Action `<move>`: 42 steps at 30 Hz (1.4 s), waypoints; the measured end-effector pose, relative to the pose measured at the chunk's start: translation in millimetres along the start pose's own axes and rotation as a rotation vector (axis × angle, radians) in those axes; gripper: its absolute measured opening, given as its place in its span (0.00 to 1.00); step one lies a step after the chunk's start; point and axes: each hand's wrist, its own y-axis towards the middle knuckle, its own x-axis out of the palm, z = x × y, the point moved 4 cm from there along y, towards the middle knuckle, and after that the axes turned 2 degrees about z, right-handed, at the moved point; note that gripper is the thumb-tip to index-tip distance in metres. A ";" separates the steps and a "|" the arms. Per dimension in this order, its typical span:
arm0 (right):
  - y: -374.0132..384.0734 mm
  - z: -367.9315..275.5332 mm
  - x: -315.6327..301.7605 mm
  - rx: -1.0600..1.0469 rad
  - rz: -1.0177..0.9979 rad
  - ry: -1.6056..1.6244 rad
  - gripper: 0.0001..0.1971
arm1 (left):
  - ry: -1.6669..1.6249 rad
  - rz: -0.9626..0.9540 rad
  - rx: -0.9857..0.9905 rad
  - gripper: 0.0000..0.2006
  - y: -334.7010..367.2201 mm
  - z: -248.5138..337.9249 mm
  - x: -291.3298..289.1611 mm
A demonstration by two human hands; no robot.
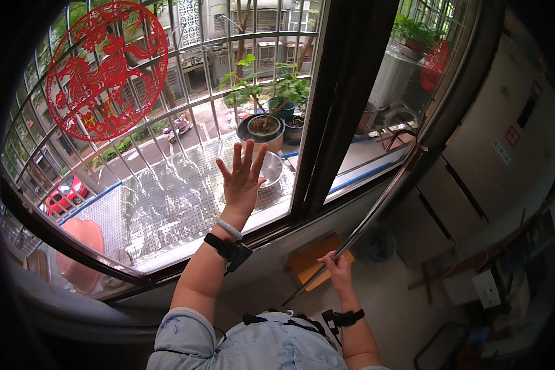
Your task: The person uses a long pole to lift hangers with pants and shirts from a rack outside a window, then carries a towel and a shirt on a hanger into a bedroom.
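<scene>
RH (337, 269) grips pole (376, 209) (LH (241, 185) splayed)

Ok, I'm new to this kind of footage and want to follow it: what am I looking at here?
There is no machine, just a person's two bare hands. The single picture comes from a wide fisheye camera on their head, looking down, so straight edges bend. The left hand, empty, is spread before the window; whether it touches the glass, I can't tell. The right hand holds a metal pole. Outside lies a metal sheet, with a bowl toward its right.
</scene>
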 end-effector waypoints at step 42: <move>-270.6 21.7 -479.0 0.067 1.152 -0.252 0.07 | -1.268 -0.799 0.262 0.07 -142.0 528.3 -51.2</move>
